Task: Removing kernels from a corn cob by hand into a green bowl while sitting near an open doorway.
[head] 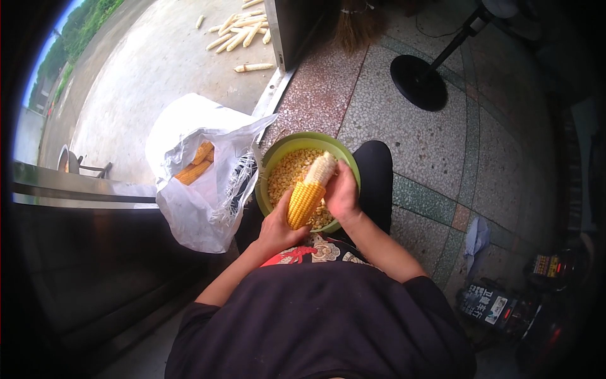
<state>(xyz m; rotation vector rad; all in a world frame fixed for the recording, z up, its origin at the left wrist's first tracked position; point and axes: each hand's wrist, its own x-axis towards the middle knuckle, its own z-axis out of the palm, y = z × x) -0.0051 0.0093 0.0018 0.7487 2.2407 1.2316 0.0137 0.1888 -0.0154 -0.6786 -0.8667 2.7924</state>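
Tilted above a green basin (pixel 310 138) is a corn cob (pixel 306 201). Its upper end is stripped to the pale core, while yellow kernels still cover the lower part. My left hand (pixel 278 226) grips the kernel-covered end from the left and below. At the bare end, my right hand (pixel 343 192) holds the cob's right side, its fingers partly hidden behind it. Loose corn kernels (pixel 287 173) cover the bottom of the basin, which rests at my lap between my knees.
A white woven sack (pixel 189 208) stands left of the basin, with several unshelled corn cobs (pixel 195 171) inside. Stripped cobs (pixel 244 31) lie in a pile outside the doorway. A black round stand base (pixel 418 83) is on the terrazzo floor, and a broom (pixel 356 28) is at the top.
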